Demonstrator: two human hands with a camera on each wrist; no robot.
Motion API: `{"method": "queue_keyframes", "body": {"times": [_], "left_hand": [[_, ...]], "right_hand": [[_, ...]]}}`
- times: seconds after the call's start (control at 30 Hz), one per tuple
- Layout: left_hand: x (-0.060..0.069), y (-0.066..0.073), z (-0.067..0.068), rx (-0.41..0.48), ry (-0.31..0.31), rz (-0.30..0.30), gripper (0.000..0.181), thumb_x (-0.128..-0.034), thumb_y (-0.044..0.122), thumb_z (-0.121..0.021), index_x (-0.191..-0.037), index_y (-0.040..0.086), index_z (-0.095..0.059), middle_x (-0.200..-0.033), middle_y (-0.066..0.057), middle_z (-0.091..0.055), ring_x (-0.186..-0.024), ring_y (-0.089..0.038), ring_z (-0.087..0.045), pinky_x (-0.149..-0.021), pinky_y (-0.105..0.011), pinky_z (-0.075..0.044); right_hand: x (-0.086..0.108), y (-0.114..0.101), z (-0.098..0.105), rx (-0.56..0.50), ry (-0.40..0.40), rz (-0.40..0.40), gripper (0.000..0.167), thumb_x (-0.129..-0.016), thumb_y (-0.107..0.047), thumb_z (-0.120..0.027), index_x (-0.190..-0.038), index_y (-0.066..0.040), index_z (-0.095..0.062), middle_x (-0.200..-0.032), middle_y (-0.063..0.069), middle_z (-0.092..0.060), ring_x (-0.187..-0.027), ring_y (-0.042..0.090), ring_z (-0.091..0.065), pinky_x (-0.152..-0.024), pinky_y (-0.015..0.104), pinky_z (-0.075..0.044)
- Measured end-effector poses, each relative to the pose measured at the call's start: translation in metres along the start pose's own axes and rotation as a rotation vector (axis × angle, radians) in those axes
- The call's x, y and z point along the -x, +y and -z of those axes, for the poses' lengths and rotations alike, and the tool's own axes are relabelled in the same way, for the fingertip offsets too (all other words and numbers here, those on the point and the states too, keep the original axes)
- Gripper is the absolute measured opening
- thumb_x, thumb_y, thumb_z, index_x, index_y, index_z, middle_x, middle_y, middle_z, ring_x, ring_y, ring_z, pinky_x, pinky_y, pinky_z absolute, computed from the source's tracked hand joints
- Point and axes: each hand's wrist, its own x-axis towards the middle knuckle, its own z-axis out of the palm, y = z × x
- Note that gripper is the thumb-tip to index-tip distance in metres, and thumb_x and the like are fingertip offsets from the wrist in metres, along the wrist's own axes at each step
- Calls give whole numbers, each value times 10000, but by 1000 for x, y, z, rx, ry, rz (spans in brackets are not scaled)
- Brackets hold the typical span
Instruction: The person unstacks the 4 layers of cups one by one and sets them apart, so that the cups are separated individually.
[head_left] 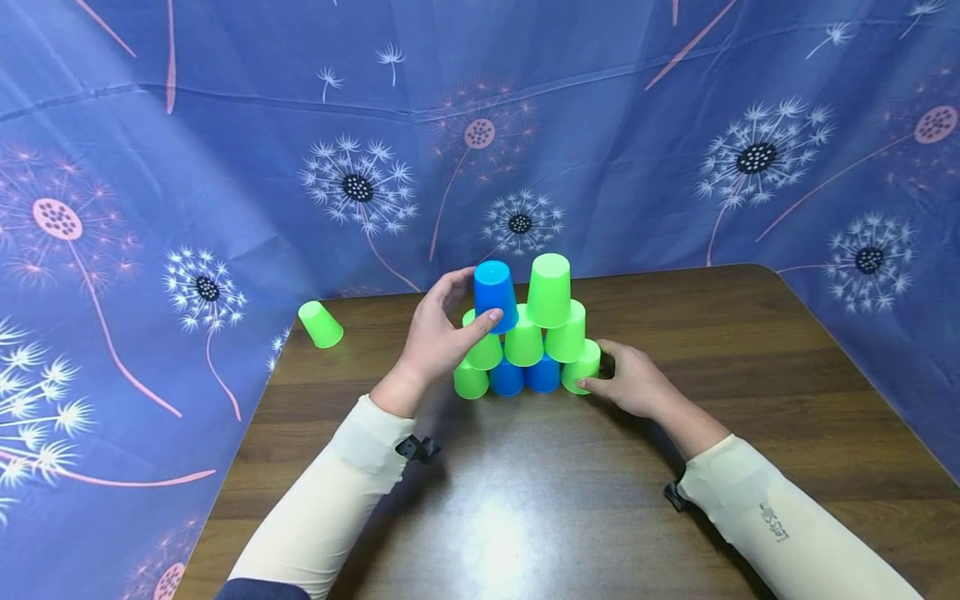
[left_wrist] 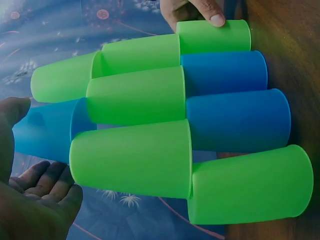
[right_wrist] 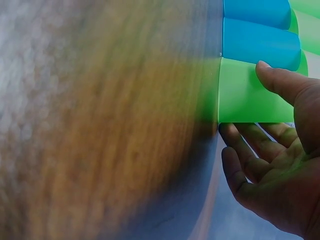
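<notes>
Upside-down plastic cups form a pyramid on the table. My left hand (head_left: 438, 329) holds the blue cup (head_left: 495, 293) at the left of the top row, thumb in front and fingers at its far side. Beside it sits a green cup (head_left: 550, 292). Three green cups (left_wrist: 135, 95) make the middle row. The bottom row has blue cups (head_left: 507, 377) between a left green cup (left_wrist: 252, 185) and a right green cup (head_left: 581, 367). My right hand (head_left: 633, 379) grips that right one low down, thumb on its front and fingers around its outer side.
A lone green cup (head_left: 321, 325) stands upside down near the left edge of the brown wooden table (head_left: 570, 492). Behind and to the left hangs a blue cloth (head_left: 600, 150) with a dandelion print.
</notes>
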Motion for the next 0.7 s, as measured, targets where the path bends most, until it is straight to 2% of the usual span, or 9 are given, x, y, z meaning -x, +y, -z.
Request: {"method": "queue_keyframes", "body": {"times": [0.4,0.53,0.7], "left_hand": [[-4,-1,-8,-6,-1,44,575,-963,280,-795,-1445,66,-565,-1404,-77,-626,-1316,-246,-583,-1145,-514,-444],[-4,2,-8,-13,10,27,535,-971,270,-786,-1421,67,-580,-1361,-55,-653,-1276,-208,-607,-1131,-486,-463],[-4,6,-3,-15,44,-23,515,-966,247,-788,-1402,56,-590,-1324,-45,-671,-1240,-181,-619,-1098,-441,-491]], "right_hand": [[0,0,0,0,-3,-8,733,-896,-322,-851,-1465,16,-536,-1355,220,-637,-1298,443,-562,-1068,644,-464],[-1,0,0,-5,-1,-7,723,-893,-313,-855,-1457,16,-545,-1341,218,-646,-1289,440,-570,-1068,641,-465],[0,0,0,-7,-4,-8,717,-896,-314,-853,-1455,13,-545,-1335,214,-650,-1283,437,-574,-1064,642,-468]]}}
